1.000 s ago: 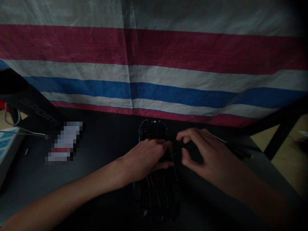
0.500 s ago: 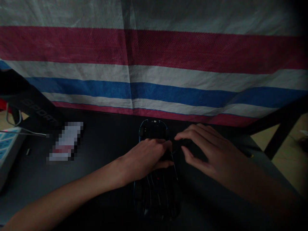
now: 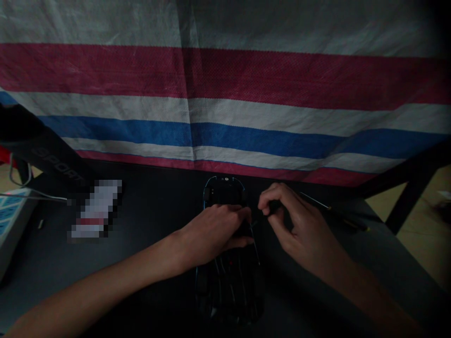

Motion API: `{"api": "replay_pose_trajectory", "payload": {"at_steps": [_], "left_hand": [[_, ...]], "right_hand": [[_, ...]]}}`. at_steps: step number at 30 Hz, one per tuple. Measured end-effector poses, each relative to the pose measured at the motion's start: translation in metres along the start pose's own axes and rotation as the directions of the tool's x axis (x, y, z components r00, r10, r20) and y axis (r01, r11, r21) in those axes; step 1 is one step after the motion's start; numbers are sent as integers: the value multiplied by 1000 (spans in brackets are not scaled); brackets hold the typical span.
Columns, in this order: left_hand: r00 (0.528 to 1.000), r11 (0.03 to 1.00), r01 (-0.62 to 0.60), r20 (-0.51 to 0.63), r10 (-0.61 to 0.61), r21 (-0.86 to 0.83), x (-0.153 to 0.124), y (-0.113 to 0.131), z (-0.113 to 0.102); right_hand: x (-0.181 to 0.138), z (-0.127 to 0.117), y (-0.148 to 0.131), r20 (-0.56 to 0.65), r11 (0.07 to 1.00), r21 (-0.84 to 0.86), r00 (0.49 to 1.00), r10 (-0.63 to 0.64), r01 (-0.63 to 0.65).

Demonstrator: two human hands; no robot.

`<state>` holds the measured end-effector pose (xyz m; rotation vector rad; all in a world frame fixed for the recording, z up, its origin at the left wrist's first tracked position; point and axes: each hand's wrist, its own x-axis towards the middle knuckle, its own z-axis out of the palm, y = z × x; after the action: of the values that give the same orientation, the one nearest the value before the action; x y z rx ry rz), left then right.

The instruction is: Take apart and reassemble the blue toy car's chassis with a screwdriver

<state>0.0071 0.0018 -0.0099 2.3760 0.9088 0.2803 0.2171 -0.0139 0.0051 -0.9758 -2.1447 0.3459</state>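
Observation:
A dark toy car [image 3: 232,286] with blue edging lies on the black table, its underside apparently facing up. Across its middle my left hand [image 3: 214,234] is closed, with the fingertips hooked over the car's right side. Just right of the car, my right hand [image 3: 294,213] pinches thumb and fingers round a small dark piece [image 3: 266,210] too dim to name. Behind the right hand rests a screwdriver [image 3: 341,218] with a thin metal shaft and dark handle.
A striped red, white and blue sheet [image 3: 225,112] hangs behind the table [image 3: 148,188]. On the left are a blurred-out pale object [image 3: 98,206], a dark cylinder marked SPORT [image 3: 59,159], a cable and a white-and-blue box [image 3: 12,216]. A dark frame leg [image 3: 410,199] stands right.
My right hand's fingers have drawn together into a pinch and the hand has turned, uncovering the screwdriver behind it. My left hand and the toy car have stayed in place.

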Motion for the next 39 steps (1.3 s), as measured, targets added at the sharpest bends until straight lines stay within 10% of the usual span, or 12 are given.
{"api": "replay_pose_trajectory", "payload": {"at_steps": [12, 20, 39], "left_hand": [[999, 1000, 20, 35, -20, 15, 2, 4, -3], [999, 999, 25, 40, -26, 25, 1, 5, -5], [1000, 1000, 2, 27, -2, -10, 1, 4, -3]], "right_hand": [[6, 7, 0, 73, 956, 229, 983, 169, -181], [3, -8, 5, 143, 854, -475, 976, -162, 211], [-6, -10, 4, 139, 995, 99, 990, -33, 19]]}}
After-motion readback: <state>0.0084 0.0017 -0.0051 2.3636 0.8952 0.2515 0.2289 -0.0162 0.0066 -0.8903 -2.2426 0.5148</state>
